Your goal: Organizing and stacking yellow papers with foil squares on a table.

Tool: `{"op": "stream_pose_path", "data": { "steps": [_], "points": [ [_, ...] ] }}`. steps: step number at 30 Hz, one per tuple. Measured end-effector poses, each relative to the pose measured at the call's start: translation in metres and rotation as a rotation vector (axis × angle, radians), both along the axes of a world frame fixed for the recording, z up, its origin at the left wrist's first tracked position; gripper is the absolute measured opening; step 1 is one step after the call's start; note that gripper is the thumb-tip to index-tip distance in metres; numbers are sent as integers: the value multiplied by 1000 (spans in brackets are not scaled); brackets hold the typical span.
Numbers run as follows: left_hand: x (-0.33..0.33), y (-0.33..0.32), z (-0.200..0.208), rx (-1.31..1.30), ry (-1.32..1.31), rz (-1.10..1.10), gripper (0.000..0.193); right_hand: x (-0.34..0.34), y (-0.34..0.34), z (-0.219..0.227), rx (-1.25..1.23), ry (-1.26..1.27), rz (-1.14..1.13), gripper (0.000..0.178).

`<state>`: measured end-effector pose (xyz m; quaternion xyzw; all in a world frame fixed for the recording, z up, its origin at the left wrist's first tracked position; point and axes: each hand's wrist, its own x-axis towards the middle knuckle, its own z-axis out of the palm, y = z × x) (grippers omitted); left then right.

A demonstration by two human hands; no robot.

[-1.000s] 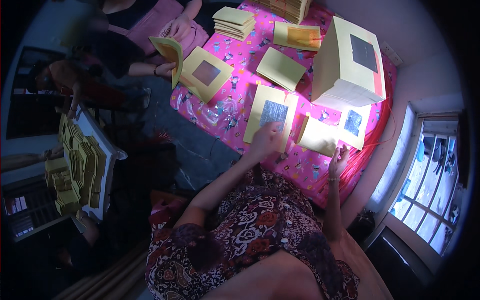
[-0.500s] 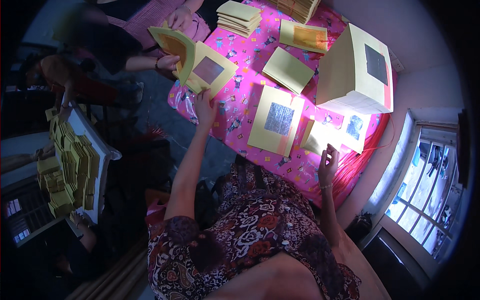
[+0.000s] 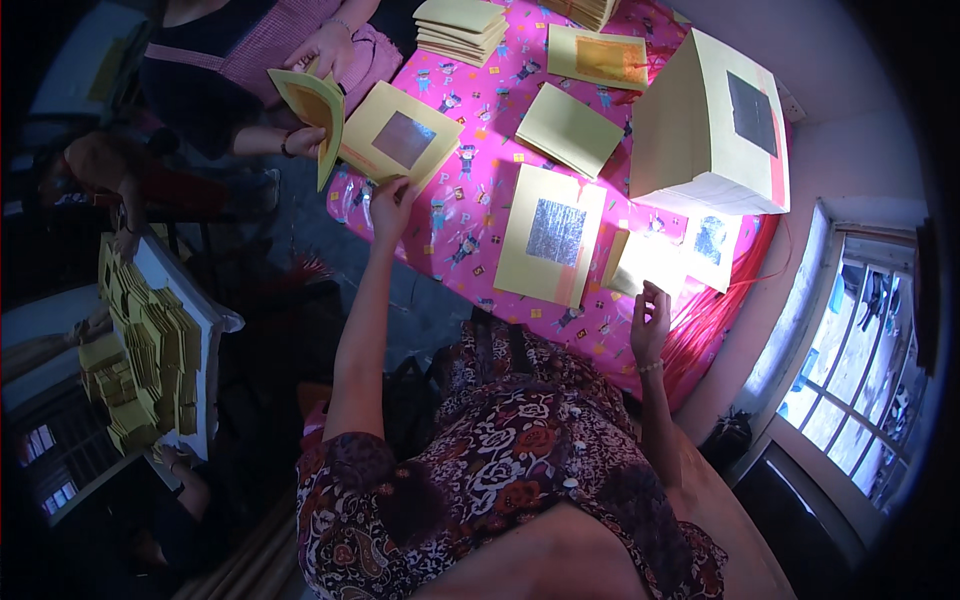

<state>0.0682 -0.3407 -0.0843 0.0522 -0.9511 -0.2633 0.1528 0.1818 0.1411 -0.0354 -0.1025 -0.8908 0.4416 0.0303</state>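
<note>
My left hand (image 3: 391,208) is at the near edge of a yellow paper stack (image 3: 368,112) with a silver square on top. Its fingers are bent and closed at that edge, and the fingertips are partly hidden. At the table's near right side, my right hand (image 3: 650,322) has its fingers curled into a pinch. It is just below a brightly lit yellow paper piece (image 3: 622,262); whatever the fingers hold, if anything, does not show. Between my hands lies a larger yellow sheet (image 3: 517,250) with a silver square and an orange strip.
Across the left corner, another person's hands hold a fanned yellow paper bundle (image 3: 329,135). A tall paper block (image 3: 668,130) stands at right, beside red strings (image 3: 705,325). Folded paper (image 3: 568,130) and a stack (image 3: 460,30) lie on the pink tablecloth (image 3: 462,205).
My left hand has drawn its fingers in at the stack's edge. The other person's bundle has shifted left, away from the stack. My right hand keeps its pinch in nearly the same place.
</note>
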Motion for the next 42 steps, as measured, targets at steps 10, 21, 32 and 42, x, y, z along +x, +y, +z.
{"op": "stream_pose_path", "data": {
  "steps": [10, 21, 32, 42],
  "points": [
    [-2, -56, -39, 647, -68, 318, 26, -2, -8, -2, -95, 1, 32, 19],
    [-1, -38, -26, 559, -71, 190, 23, -62, -75, 32, -151, 36, 322, 19],
    [-3, 16, -6, 530, 111, 405, 25, -244, -263, -23, 140, -24, 677, 46],
    [-35, -18, -26, 1159, -154, 756, 42, -273, -320, -77, 143, -213, 729, 54]
  ]
}}
